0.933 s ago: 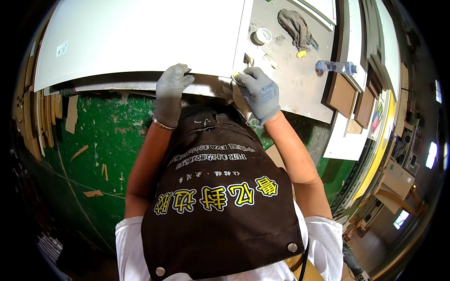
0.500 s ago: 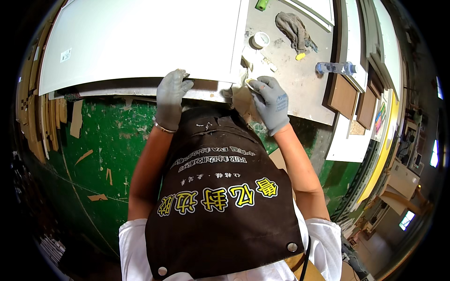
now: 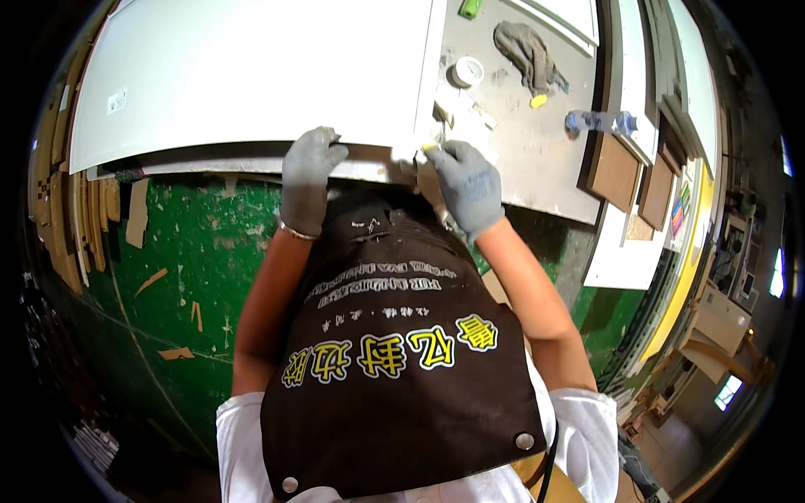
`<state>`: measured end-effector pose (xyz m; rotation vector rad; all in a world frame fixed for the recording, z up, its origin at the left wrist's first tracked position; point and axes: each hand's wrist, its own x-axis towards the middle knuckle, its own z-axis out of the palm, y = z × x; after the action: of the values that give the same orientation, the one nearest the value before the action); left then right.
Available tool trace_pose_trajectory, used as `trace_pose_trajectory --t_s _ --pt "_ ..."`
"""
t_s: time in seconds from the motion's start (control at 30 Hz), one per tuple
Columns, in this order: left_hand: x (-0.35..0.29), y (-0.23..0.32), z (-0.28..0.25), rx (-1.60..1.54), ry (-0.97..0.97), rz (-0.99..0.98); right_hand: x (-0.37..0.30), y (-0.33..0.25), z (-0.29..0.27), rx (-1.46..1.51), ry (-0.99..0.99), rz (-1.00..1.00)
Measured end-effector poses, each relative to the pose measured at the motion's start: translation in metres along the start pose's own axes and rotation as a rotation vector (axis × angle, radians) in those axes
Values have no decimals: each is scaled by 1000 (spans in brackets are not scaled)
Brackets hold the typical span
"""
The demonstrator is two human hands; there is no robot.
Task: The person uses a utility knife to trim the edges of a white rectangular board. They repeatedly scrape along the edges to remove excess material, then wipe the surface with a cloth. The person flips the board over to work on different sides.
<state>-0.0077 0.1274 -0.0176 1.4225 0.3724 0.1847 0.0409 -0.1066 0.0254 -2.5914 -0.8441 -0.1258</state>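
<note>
Nearest me, my left hand (image 3: 307, 176), gloved and curled, gripped the near edge of the white panel (image 3: 251, 75) lying flat on the tabletop (image 3: 537, 168). My right hand (image 3: 466, 180) pinched a small pale piece (image 3: 429, 148) at the panel's near right corner. I judged the edge work at that corner unfinished. Farther off lay a tape roll (image 3: 467, 70), a rag (image 3: 527, 50) and a bottle (image 3: 599, 122).

Small pale rectangular label (image 3: 116, 101) on white panel (image 3: 251, 75), far-left.
</note>
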Motion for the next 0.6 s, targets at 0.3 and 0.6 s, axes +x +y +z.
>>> trace_pose_trajectory --t_s 0.3,0.6 --pt "-4 14 4 161 -44 38 -11 3 -2 -13 -18 -27" --pt "-4 9 10 -106 62 -75 -1 8 -5 -48 -93 -103"
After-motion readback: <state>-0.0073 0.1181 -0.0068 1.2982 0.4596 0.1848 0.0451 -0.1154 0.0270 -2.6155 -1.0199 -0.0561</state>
